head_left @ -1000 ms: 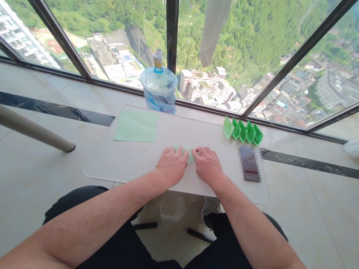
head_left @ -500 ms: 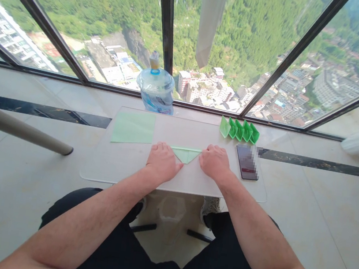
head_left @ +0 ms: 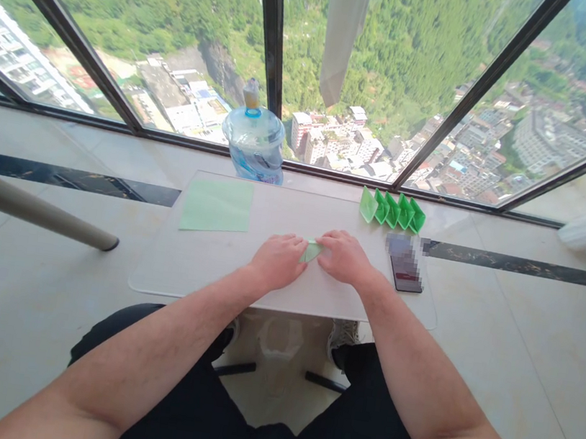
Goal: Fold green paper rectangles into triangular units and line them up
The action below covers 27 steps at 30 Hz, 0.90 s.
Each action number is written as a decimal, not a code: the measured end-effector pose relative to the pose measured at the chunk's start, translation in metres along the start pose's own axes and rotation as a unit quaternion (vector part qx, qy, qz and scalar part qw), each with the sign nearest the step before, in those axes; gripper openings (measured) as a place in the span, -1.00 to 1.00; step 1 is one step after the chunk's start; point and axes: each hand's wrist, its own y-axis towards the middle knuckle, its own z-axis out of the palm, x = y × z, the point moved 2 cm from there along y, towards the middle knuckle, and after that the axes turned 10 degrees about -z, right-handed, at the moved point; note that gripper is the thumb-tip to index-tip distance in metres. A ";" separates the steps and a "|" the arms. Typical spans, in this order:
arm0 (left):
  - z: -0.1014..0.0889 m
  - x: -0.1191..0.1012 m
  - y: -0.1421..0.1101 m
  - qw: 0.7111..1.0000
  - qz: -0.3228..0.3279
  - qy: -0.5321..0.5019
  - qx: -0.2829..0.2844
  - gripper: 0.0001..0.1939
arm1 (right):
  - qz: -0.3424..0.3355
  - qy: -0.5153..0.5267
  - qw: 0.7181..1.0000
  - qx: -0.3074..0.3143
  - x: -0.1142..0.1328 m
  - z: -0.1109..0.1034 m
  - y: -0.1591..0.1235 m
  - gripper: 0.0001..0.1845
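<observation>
A small folded piece of light green paper (head_left: 312, 251) lies on the clear table top (head_left: 199, 264), mostly covered by my two hands. My left hand (head_left: 279, 261) rests on its left side with fingers pressed down on it. Over the paper's right side, my right hand (head_left: 343, 256) presses with curled fingers. Only a small green corner shows between the hands.
A flat sheet of green paper (head_left: 217, 204) lies at the table's back left. Several folded green pieces (head_left: 392, 210) stand in a row at the back right, a phone (head_left: 405, 263) in front of them. A large water bottle (head_left: 254, 143) stands by the window. A pole (head_left: 26, 211) crosses the left.
Half a second ago my hands were apart with a green triangle showing between them. They have come together over the paper, which is now folded smaller.
</observation>
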 end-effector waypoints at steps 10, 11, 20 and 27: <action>-0.002 0.000 0.004 1.000 -0.007 -0.012 -0.011 -0.57 | -0.009 -0.021 1.000 -0.012 -0.007 0.010 0.010 -0.78; -0.002 0.000 0.004 1.000 -0.008 -0.010 -0.011 -0.59 | -0.008 -0.028 1.000 -0.012 -0.007 0.011 0.010 -0.78; -0.003 -0.002 0.006 1.000 -0.009 0.011 -0.012 -0.73 | -0.032 -0.006 0.999 -0.034 -0.001 0.007 0.008 -0.77; -0.005 -0.004 0.008 0.999 -0.031 0.007 -0.012 -0.72 | -0.048 0.003 0.998 -0.028 -0.001 0.006 0.009 -0.81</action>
